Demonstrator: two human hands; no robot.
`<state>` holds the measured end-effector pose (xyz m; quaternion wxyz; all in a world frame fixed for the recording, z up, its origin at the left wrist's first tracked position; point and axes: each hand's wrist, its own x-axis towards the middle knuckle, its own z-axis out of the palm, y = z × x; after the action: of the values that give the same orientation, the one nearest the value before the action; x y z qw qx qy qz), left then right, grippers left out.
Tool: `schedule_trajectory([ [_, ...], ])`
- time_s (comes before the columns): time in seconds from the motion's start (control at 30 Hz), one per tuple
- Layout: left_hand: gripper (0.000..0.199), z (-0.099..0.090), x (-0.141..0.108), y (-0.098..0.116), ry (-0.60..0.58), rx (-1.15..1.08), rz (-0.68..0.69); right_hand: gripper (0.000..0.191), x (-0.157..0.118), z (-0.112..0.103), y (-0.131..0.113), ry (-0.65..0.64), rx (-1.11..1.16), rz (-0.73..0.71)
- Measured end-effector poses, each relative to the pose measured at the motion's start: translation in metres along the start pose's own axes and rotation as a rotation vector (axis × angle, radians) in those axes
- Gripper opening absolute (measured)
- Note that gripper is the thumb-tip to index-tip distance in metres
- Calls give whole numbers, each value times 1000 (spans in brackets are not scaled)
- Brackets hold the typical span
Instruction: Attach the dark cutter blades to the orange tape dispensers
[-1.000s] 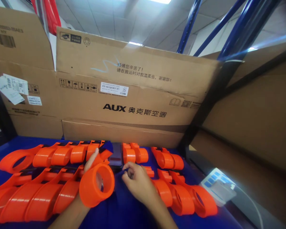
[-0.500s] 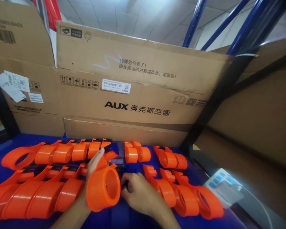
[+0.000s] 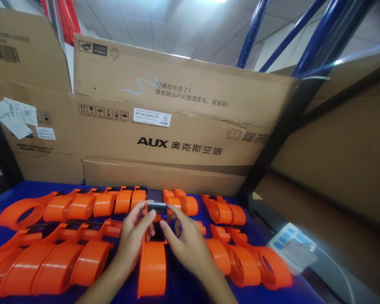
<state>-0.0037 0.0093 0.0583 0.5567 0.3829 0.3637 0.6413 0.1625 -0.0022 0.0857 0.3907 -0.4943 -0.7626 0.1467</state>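
Note:
Between my hands, an orange tape dispenser (image 3: 152,270) is held with its ring hanging down and its dark end piece (image 3: 157,207) up. My left hand (image 3: 135,230) grips the dispenser's left side, thumb near the dark piece. On the right side, my right hand (image 3: 185,240) has its fingertips and thumb at the same end piece. Orange dispensers stand in rows on the blue surface; one (image 3: 90,261) is left of my hands and another (image 3: 245,264) to the right. A dark rectangular object (image 3: 154,195) lies just behind the held dispenser.
Large cardboard panels (image 3: 183,122) stand upright behind the blue surface (image 3: 6,202). A dark metal post (image 3: 269,147) rises at the right. Beyond it lies a white and blue item (image 3: 293,247) with a pale cable.
The held dispenser has turned from tilted to upright, its ring now edge-on. My right hand has risen from the surface to its end piece, and my left hand has turned around the frame.

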Motion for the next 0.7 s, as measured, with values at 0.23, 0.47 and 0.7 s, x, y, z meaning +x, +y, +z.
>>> schedule_trajectory([
  [0.23,39,5,-3,-7,-158,113,9,37,1,0,-4,-54,-48,-38],
  [0.47,38,3,-1,-8,-147,25,-100,28,-2,2,1,-69,-124,-94],
  [0.7,39,-1,2,-8,-177,34,-142,23,-3,1,6,-108,-203,-172],
])
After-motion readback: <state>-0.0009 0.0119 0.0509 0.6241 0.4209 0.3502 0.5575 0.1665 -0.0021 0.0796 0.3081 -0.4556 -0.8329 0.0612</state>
